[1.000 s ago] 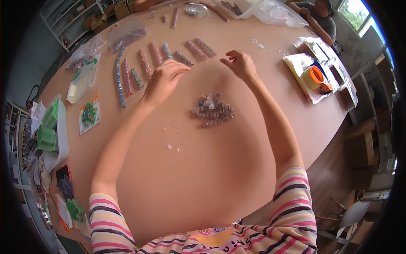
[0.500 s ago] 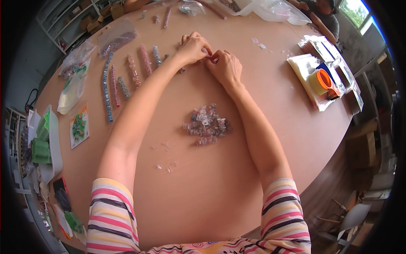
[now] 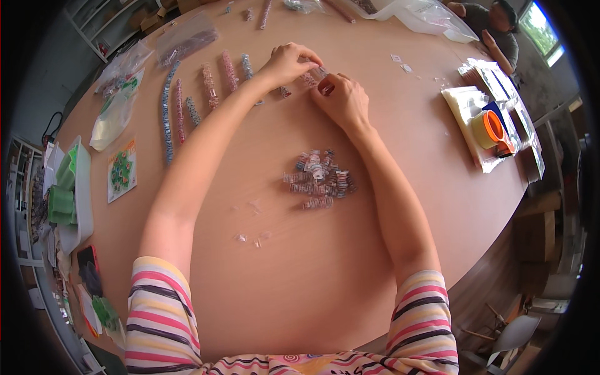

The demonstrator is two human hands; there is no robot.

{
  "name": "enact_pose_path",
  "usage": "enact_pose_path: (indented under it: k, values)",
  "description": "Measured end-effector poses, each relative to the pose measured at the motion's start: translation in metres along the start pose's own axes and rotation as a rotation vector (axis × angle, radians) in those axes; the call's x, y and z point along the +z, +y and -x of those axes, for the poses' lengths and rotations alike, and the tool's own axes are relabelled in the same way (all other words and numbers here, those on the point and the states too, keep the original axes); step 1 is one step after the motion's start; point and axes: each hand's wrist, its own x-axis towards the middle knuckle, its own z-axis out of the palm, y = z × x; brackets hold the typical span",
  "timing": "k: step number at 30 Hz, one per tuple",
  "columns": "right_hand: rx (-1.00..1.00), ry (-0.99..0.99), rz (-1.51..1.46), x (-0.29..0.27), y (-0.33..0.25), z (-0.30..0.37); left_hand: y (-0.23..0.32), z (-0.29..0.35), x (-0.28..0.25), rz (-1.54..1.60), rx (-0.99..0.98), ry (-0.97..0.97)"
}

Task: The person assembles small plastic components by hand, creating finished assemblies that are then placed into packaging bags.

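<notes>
My left hand is at the far middle of the table, thumb and fingertips pinched on a short clear, striped stack of small discs. My right hand is close beside it, fingers curled in; what they hold, if anything, is hidden. A pinkish stack shows between the hands. To the left several long tube-like stacks lie in a row, among them a blue one, a red one and a pink one. Between my forearms sits a pile of short clear stacks.
Clear scraps lie nearer me. Plastic bags and a green-patterned card are on the left, with a white bin. Bagged packs and an orange-rimmed tape roll lie right. Another person sits at the far right.
The view has shifted, so the table things appear farther right and higher. My hands have drawn slightly apart, and the short stack between them is now more visible.
</notes>
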Motion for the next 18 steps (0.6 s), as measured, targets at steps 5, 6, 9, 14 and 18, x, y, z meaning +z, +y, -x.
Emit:
enact_pose_path:
  k: [5, 6, 9, 14, 18]
  values:
    - [-0.055, 0.045, 0.066, 0.001, 0.000, -0.006, 0.019, 0.078, -0.049, 0.026, 0.057, 0.114]
    - [-0.017, 0.022, 0.038, -0.013, -0.003, -0.009, 0.034, 0.108, -0.060, 0.027, -0.002, 0.117]
    - [-0.246, 0.037, -0.096, -0.044, 0.004, -0.022, 0.077, 0.192, -0.071, 0.018, -0.038, -0.081]
    - [-0.459, -0.232, -0.228, -0.081, -0.112, 0.052, 0.115, 0.314, -0.062, -0.048, -0.090, -0.214]
    - [-0.441, -0.520, -0.276, -0.065, -0.128, 0.135, 0.137, 0.339, -0.046, 0.028, -0.087, -0.212]
